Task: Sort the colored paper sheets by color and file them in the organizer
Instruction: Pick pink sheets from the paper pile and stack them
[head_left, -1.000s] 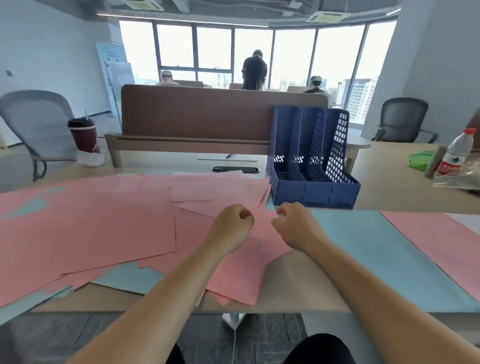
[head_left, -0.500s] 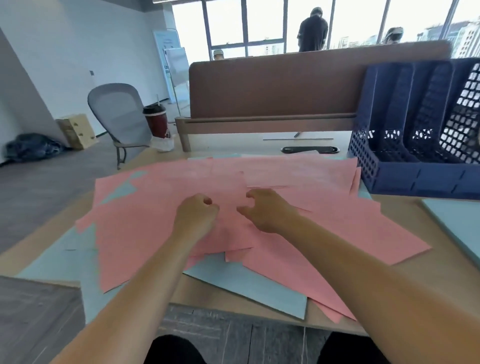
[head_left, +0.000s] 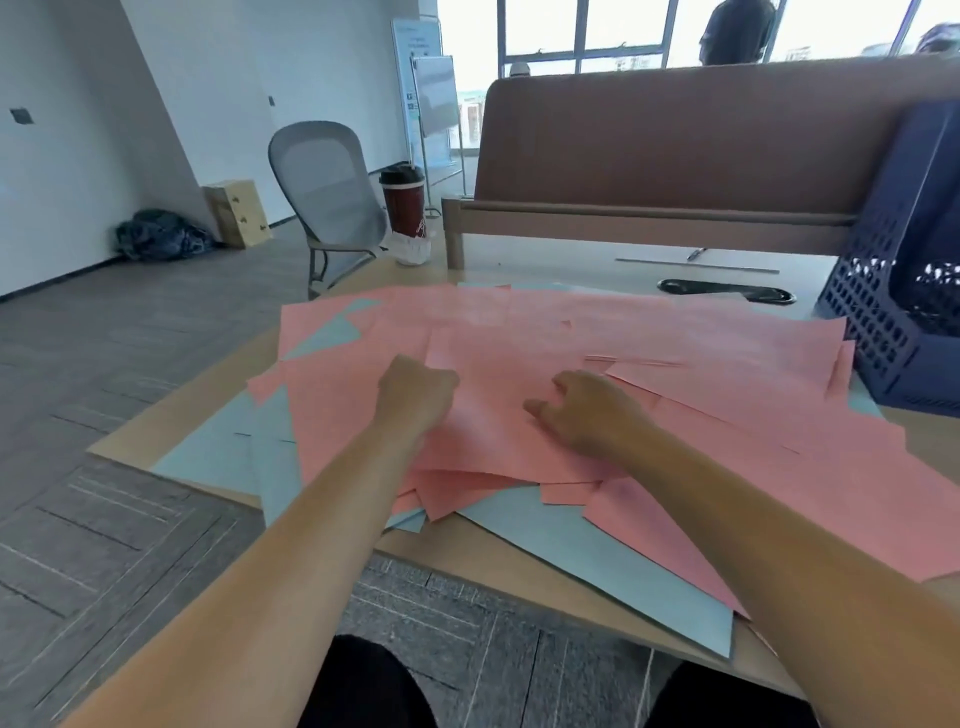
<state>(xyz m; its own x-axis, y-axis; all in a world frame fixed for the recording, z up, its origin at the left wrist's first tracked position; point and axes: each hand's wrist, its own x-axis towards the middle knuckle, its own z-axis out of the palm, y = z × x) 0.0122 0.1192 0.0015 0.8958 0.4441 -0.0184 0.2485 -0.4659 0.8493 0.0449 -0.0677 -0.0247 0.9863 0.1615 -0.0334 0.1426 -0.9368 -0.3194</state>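
Resting on pink sheets (head_left: 675, 374) fanned over blue sheets (head_left: 597, 561) across bench (head_left: 171, 421), blue organizer (head_left: 893, 322) far right: left grip (head_left: 415, 389) clenched at a sheet edge, pinch not discernible; right grip (head_left: 587, 410) released, fingers loosely bent.

Head-worn wide-angle view, facing forward and down, seemingly close over desk (head_left: 197, 400)
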